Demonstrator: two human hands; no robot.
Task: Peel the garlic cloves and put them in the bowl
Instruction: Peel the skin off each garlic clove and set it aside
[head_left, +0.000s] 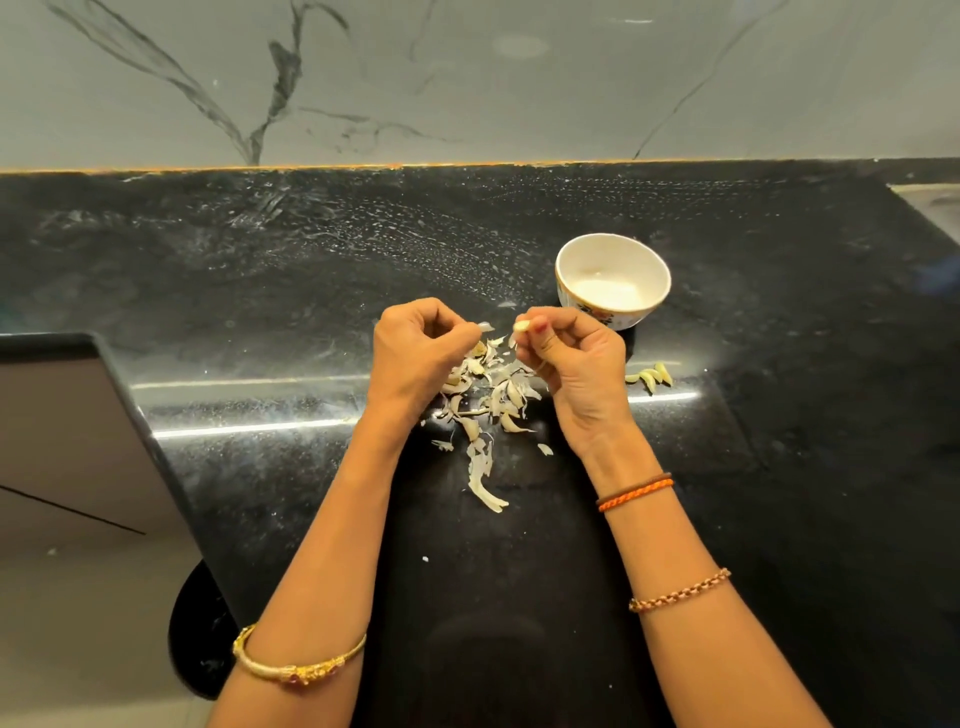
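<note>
My right hand (569, 364) is pinching a garlic clove (521, 326) at the fingertips, and my left hand (415, 353) has a thin flake of skin (485, 326) nipped between thumb and finger, just beside the clove. Under both hands there's a messy pile of peels (488, 395) on the black bench (260, 291). The bowl (613, 278) sits at about 1 o'clock from my right hand, and a few peeled cloves (652, 375) lie at its 3 o'clock.

Pale garlic clove (521, 326) pinched above skins (485, 395), near white bowl (613, 280).
</note>
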